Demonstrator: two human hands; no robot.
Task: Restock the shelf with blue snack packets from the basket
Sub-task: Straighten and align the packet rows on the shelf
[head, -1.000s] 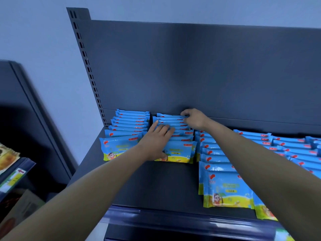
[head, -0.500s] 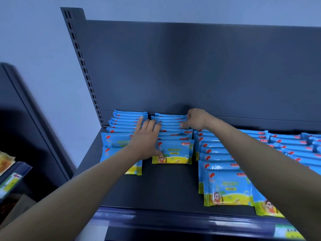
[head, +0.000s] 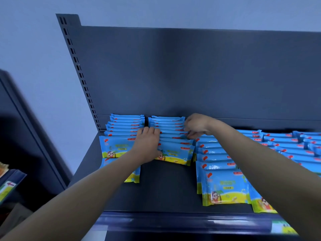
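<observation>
Restock well under way.
- Shelf (head: 165, 188) carries several files of blue snack packets (head: 224, 185) overlapped front to back, from left of centre out past the right edge of the frame.
- Left row (head: 125, 124) and second row (head: 166, 126) reach only halfway forward; bare deck lies in front of them.
- Third row (head: 213, 153) comes almost to the front rail (head: 173, 221).
- Basket not in view, so I cannot say what stock is left. Judged: two short rows to fill, plus tidying.

Hands:
- Left hand (head: 147, 145) lies flat, fingers straight and together, pressing where the left and second rows meet.
- Right hand (head: 196, 126) sits at the second row's right edge, fingers curled down on the packet ends. Whether it pinches one I cannot tell.

Against a second ago:
- Left hand has shifted leftward off the second row's front packet, now partly uncovered.
- Right hand has come forward from the back of that row.
- One loose packet (head: 134, 176) now lies ahead of the left row, under the left forearm.
</observation>
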